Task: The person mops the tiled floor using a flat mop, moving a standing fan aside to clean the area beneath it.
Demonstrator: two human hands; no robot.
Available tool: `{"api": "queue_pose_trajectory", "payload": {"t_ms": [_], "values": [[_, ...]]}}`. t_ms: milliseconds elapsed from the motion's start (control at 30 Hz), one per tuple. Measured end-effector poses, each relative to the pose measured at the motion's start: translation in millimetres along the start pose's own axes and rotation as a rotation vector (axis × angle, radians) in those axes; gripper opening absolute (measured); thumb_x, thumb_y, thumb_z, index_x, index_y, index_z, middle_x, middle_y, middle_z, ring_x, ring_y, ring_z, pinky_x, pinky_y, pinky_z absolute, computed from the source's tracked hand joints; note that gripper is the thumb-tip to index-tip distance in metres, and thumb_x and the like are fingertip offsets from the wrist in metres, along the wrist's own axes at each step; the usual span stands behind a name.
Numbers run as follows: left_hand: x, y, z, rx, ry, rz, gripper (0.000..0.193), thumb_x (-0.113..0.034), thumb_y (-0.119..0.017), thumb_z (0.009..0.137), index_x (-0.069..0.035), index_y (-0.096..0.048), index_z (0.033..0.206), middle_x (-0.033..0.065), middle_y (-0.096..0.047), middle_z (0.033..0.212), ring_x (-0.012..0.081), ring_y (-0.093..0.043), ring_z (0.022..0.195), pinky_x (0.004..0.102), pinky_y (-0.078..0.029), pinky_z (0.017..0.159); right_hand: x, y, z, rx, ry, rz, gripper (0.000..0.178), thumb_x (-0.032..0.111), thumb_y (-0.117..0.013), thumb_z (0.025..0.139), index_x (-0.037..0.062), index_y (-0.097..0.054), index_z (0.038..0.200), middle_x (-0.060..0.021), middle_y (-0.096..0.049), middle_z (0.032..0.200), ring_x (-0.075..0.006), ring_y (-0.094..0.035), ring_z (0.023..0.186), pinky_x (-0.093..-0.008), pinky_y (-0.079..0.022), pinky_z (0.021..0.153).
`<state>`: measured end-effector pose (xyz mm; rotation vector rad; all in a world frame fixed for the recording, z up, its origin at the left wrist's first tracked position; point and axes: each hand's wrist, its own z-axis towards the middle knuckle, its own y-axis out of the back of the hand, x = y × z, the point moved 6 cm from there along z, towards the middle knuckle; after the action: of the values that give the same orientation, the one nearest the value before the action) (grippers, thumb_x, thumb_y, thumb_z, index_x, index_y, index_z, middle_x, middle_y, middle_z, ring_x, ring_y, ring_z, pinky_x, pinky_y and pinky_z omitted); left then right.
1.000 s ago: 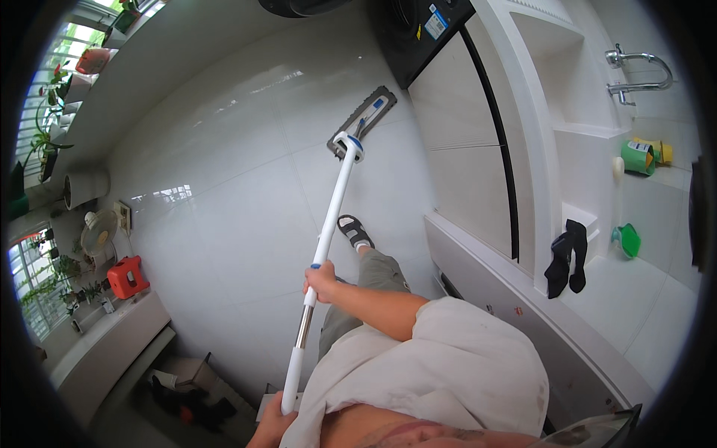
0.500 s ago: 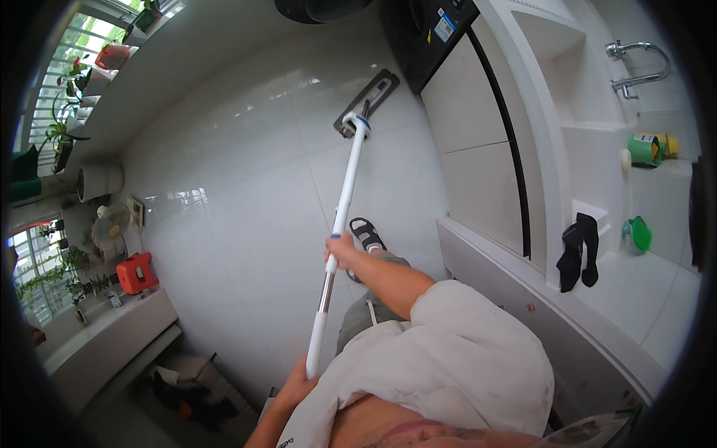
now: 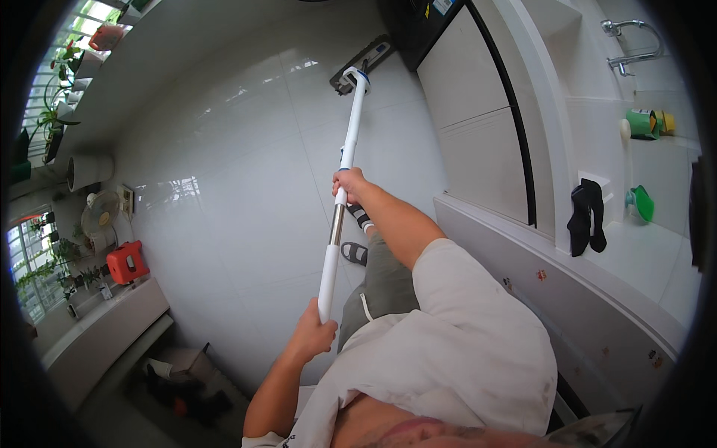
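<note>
Flat mop (image 3: 355, 123) grasped in both hands: left hand (image 3: 314, 331) curled round pole's near end, right hand (image 3: 349, 184) wrapped farther along. Pole's long axis runs from person's waist outward, leaning slightly right. Grey mop head (image 3: 375, 56) on glossy tiled floor (image 3: 239, 231), its long axis slanting far-right (right tip near black appliance (image 3: 409, 30)).

2 hands (image 3: 314, 334) grip a white-handled mop (image 3: 352, 134) on pale floor (image 3: 246, 201).
</note>
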<state>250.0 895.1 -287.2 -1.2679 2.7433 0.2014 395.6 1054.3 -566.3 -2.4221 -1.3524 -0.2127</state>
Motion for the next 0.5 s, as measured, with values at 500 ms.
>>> {"api": "queue_pose_trajectory", "payload": {"t_ms": [500], "values": [[23.8, 9.7, 8.0, -0.101, -0.058, -0.014, 0.039, 0.0, -0.046, 0.069, 0.002, -0.038, 0.107, 0.0053, -0.045, 0.057, 0.0151, -0.045, 0.044, 0.0292, -0.04, 0.036, -13.1, -11.9, 3.1, -0.037, -0.074, 0.151, 0.009, -0.007, -0.045, 0.072, -0.0028, -0.038, 0.074, -0.0064, -0.04, 0.052, -0.0134, -0.041, 0.038, -0.0283, -0.038, 0.035]]}}
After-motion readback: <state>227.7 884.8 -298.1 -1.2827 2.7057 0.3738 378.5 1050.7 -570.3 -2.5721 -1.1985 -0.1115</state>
